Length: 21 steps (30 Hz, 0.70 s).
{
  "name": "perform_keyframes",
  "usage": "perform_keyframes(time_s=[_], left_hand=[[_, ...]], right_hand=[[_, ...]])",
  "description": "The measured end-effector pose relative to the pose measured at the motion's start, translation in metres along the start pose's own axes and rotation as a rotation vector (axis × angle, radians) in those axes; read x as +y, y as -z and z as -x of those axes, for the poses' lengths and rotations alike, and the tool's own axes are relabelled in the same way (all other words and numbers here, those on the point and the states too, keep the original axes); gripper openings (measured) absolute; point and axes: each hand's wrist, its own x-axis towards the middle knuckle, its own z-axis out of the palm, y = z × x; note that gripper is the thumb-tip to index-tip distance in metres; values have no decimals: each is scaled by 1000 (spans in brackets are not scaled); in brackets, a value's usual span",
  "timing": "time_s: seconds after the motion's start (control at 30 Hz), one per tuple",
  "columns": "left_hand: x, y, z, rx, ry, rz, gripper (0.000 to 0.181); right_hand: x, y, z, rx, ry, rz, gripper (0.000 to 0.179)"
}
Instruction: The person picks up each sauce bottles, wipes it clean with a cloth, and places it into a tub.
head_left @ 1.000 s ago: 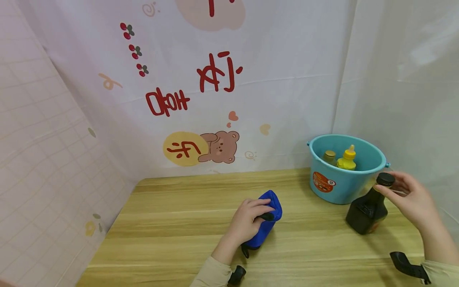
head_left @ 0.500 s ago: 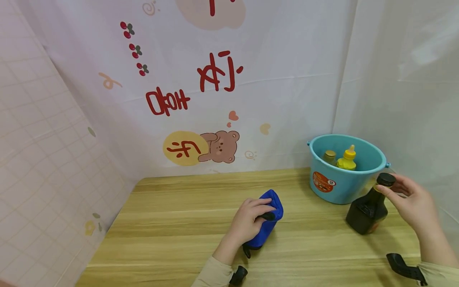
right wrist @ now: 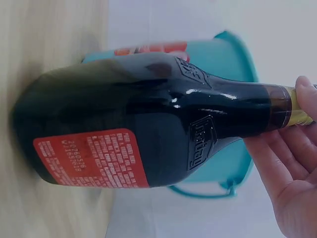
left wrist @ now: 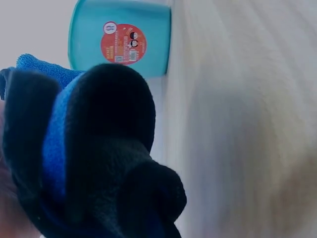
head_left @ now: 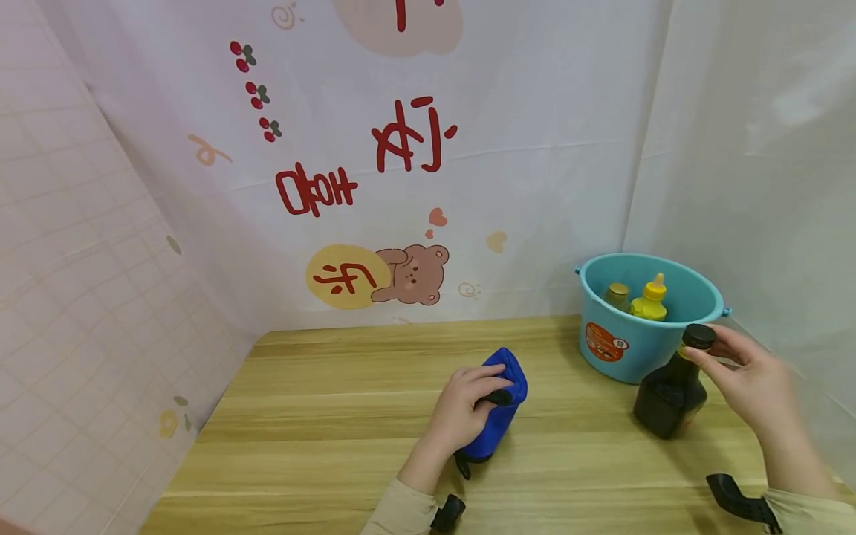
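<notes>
My left hand [head_left: 466, 405] grips a soft blue cloth item [head_left: 496, 432] with black trim and a dark strap at its lower end. In the left wrist view, this blue-and-black cloth piece [left wrist: 55, 153] fills the lower left, its black padded part nearest the camera. At the right, my right hand [head_left: 752, 371] pinches the neck of a dark sauce bottle [head_left: 669, 401] just under its black cap. The right wrist view shows the bottle's red label [right wrist: 91, 157] and yellow neck band, with the bottle base close to the wooden surface. It stands nearly upright, leaning slightly.
Behind the bottle is a light blue bucket [head_left: 618, 338], holding a yellow squeeze bottle [head_left: 649, 303] and a gold-capped jar [head_left: 617, 296]. A printed white curtain [head_left: 548, 186] closes off the back of the wooden table [head_left: 321, 416].
My right hand has shifted left with the sauce bottle, which now overlaps the bucket more in the head view. The left hand and the blue cloth item stay almost in place.
</notes>
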Motion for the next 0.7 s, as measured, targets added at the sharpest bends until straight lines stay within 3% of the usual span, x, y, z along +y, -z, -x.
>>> perform_keyframes(time_s=[0.33, 0.7], left_hand=[[3, 10, -7, 115, -9, 3, 40], [-1, 25, -10, 192, -17, 8, 43]], right_hand=[[-30, -41, -8, -42, 111, -107, 34], [-60, -96, -15, -183, 228, -255, 42]])
